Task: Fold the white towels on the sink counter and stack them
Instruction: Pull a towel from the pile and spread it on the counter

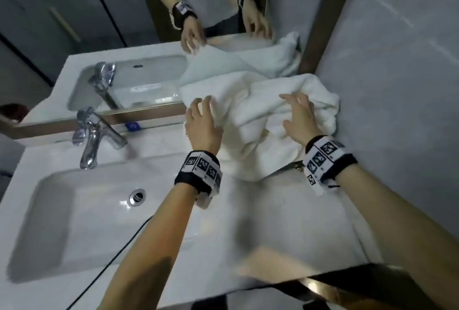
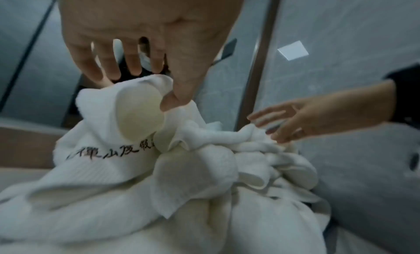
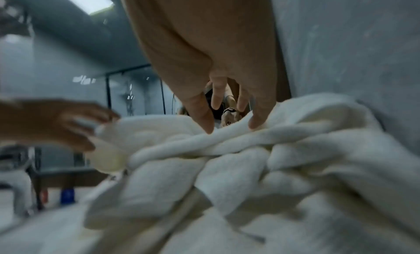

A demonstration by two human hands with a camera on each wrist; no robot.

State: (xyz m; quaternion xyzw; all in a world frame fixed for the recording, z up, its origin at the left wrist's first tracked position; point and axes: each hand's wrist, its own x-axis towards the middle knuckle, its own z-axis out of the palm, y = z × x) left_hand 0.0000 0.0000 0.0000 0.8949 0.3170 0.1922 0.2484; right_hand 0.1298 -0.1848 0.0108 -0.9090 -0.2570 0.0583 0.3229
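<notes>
Towels (image 1: 250, 121) lie heaped unfolded on the worktop (image 1: 285, 210) beside the wall, left hand (image 1: 202, 123) and right hand (image 1: 299, 117) spread over them, gripping nothing; recommend pinching two corners of one towel before lifting.

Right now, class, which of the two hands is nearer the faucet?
The left hand, at the towel pile's sink-side edge; the right hand is nearer the wall.
</notes>
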